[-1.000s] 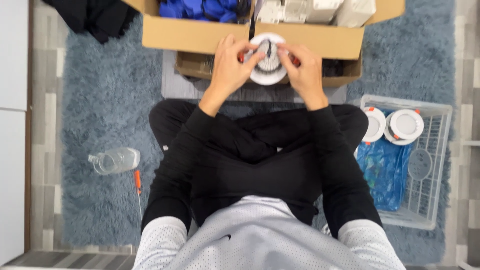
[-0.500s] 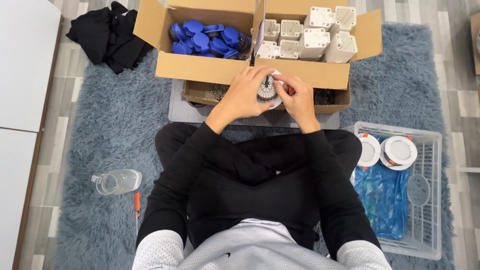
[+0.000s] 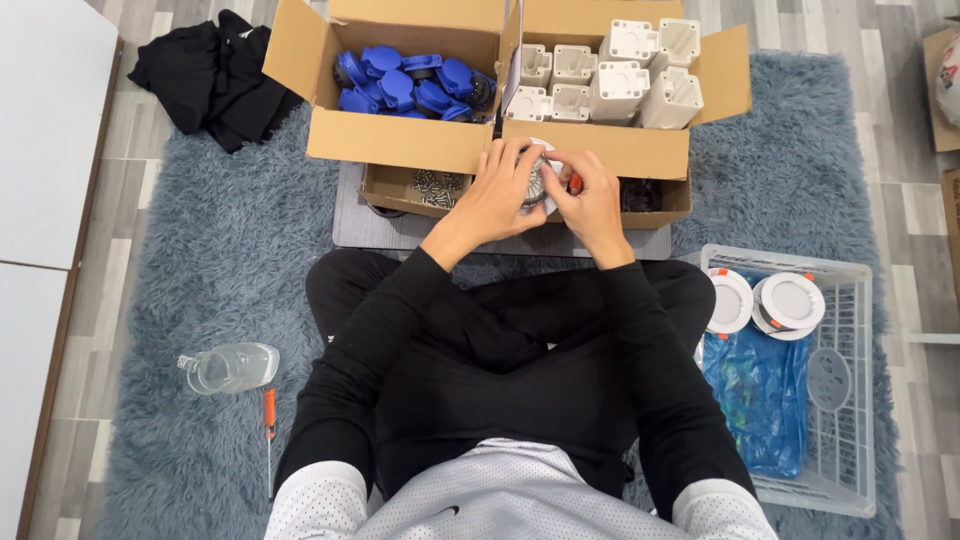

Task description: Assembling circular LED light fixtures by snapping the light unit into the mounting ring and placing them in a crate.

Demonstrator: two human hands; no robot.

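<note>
Both my hands hold a small round white light fixture point(image 3: 541, 180) with a dark finned back and an orange clip, in front of my crossed legs. My left hand point(image 3: 497, 195) wraps its left side with fingers over the top. My right hand point(image 3: 592, 205) grips its right side, fingertips on the finned part. Just behind it stands a cardboard box point(image 3: 400, 140) split in two: blue plastic parts point(image 3: 410, 85) on the left, white square parts point(image 3: 610, 85) on the right. A shallow cardboard tray point(image 3: 395, 190) with screws point(image 3: 435, 184) lies under my hands.
A white wire basket point(image 3: 840, 400) at my right holds two round white fixtures point(image 3: 770, 300) and a blue plastic bag point(image 3: 760, 390). A clear bottle point(image 3: 230, 367) and an orange-handled screwdriver point(image 3: 269, 420) lie on the grey-blue shag rug point(image 3: 210, 260) at my left. Black clothing point(image 3: 215, 75) lies at back left.
The view has tilted up, so the whole box and its contents now show. The fixture has been turned over in my hands, from its white face to its dark finned back.
</note>
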